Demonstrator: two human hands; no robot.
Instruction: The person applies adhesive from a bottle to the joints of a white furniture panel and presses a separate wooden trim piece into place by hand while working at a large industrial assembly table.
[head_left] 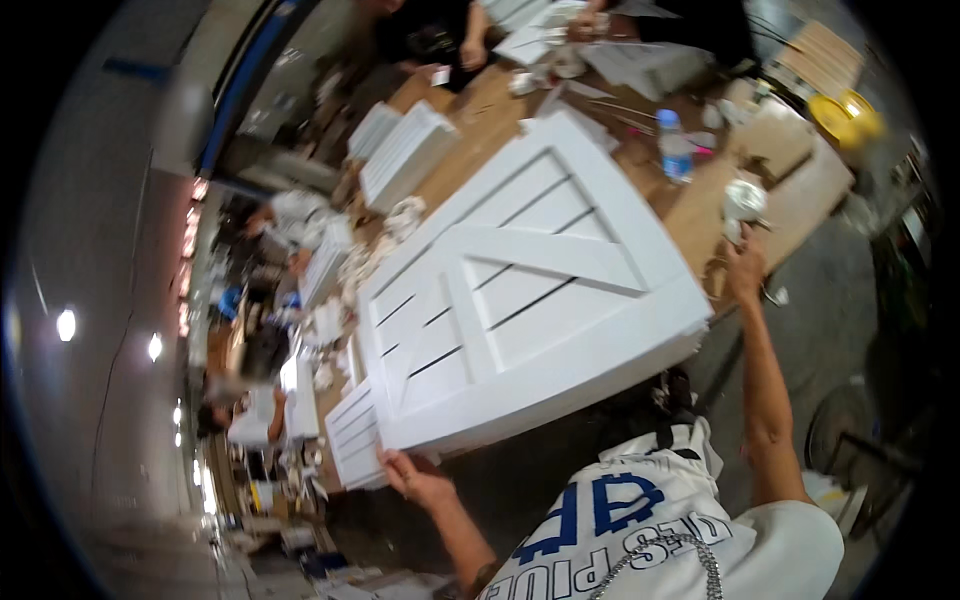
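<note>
Workbench (483, 118): one large white panel (530, 275); left hand (420, 482) at corner, fingers' hold unclear; right hand (744, 266) grasping one white wad (745, 199).

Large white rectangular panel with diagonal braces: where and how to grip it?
Take the large white braced panel by its long, thick near edge, probably one hand toward each end, from the person's side. It lies broad face up with that edge toward the person; the left hand is at its near left corner.
</note>
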